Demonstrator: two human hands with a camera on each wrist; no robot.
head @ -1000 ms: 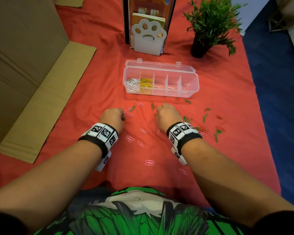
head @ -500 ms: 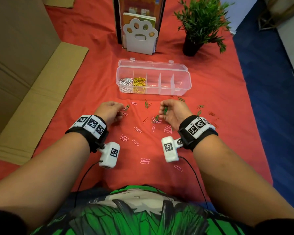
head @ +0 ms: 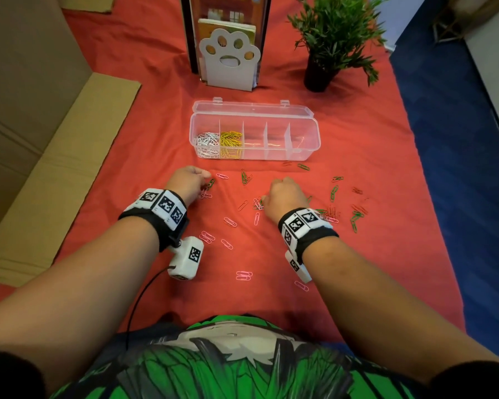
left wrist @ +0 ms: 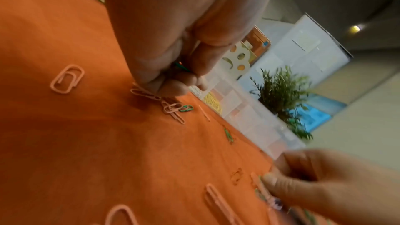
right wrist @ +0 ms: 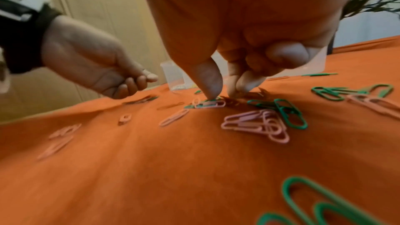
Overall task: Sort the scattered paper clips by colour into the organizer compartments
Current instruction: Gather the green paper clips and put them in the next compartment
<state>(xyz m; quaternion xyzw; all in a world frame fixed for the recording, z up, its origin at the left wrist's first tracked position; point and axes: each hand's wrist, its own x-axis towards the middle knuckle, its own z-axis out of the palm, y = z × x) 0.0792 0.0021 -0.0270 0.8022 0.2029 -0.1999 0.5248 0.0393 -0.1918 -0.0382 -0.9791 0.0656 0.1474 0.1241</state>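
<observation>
I see green and pink paper clips (head: 244, 177) scattered just in front of the organizer (head: 254, 131). My left hand (left wrist: 173, 67) pinches a green clip; my right hand (right wrist: 227, 74) presses thumb and fingertip onto a tangled cluster. I judge them light, stiff, slippery and prone to snagging: pinch each across its loops.

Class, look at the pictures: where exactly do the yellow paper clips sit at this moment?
In the head view, the yellow paper clips fill the second compartment from the left of the clear plastic organizer box, right beside the white paper clips, beyond both hands.

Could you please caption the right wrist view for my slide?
Right hand presses fingertips onto mixed pink and green paper clips on orange cloth.
</observation>
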